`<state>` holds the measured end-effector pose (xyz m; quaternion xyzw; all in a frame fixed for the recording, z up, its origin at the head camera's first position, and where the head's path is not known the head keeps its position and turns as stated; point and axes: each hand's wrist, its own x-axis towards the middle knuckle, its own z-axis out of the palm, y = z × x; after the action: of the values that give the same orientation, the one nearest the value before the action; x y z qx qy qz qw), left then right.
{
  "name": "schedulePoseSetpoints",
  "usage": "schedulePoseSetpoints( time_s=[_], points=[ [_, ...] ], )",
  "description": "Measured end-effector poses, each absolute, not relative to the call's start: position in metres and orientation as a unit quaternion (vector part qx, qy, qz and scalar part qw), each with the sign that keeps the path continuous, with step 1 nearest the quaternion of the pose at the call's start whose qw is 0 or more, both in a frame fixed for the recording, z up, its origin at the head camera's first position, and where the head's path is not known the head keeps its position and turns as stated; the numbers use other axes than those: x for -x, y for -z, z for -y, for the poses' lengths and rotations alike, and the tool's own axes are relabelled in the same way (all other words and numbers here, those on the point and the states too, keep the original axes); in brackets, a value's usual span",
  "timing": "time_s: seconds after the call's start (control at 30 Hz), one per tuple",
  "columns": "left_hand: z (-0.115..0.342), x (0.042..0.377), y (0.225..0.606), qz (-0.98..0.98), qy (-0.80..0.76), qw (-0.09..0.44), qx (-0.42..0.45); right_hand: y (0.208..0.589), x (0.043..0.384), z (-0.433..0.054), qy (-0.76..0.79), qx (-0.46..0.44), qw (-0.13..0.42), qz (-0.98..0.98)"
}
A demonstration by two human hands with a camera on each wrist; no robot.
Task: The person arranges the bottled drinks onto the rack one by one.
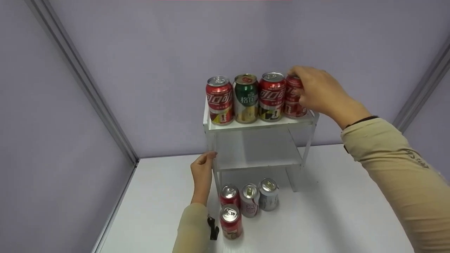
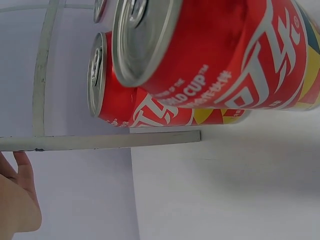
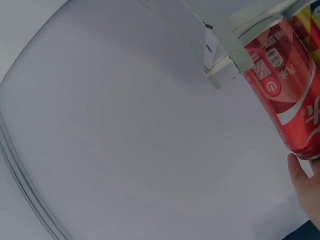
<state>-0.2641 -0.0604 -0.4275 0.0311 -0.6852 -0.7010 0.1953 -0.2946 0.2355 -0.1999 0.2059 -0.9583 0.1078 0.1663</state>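
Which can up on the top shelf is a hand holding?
The red can at the right end of the top shelf: the right hand grips it. No hand touches the green can or the other two red ones.

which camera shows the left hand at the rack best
The head view: the left hand is uncropped there, touching the white rack. The left wrist view catches only part of it, cut off at the picture's edge; the right wrist view shows none.
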Motion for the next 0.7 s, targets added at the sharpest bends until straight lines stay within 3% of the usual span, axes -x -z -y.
schedulePoseSetpoints(
  time_s=[0.43,0.7],
  points=[
    [0.0601,0.2648,0.4279,0.687,0.696,0.204,-0.036,0.2071,0.2949,-0.2365,-0.130,-0.206,0.162,0.956],
    [0.0582,0.2633,0.4294,0.688,0.699,0.194,-0.013,0.2052,0.2934,-0.2401,-0.084,-0.208,0.187,0.956]
  ],
)
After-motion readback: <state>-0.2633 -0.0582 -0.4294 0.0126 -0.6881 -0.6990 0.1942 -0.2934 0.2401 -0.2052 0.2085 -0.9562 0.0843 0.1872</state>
